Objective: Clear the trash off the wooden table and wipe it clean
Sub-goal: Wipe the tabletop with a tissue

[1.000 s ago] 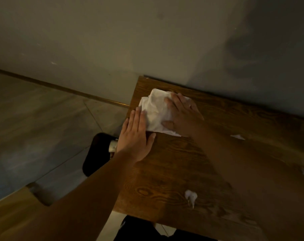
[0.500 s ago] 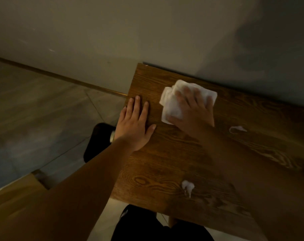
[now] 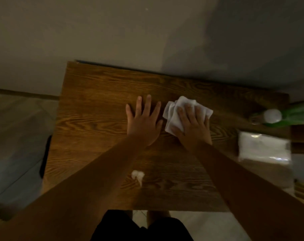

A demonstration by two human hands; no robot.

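Note:
A dark wooden table (image 3: 95, 119) stands against a grey wall. My right hand (image 3: 193, 129) presses flat on a crumpled white wipe (image 3: 172, 110) near the table's middle, fingers spread over it. My left hand (image 3: 143, 122) lies flat on the bare wood just left of the wipe, fingers apart, holding nothing. A small white scrap of tissue (image 3: 138, 175) lies near the front edge, between my forearms.
A green bottle with a white cap (image 3: 276, 116) lies at the table's right end. A clear pack of white wipes (image 3: 263, 147) sits in front of it. A dark stool (image 3: 45, 153) stands left of the table. My legs show below the front edge.
My right hand has slid the wipe from the far left corner rightward to the table's middle. My left hand followed to the right. The view swung right, revealing the bottle and pack.

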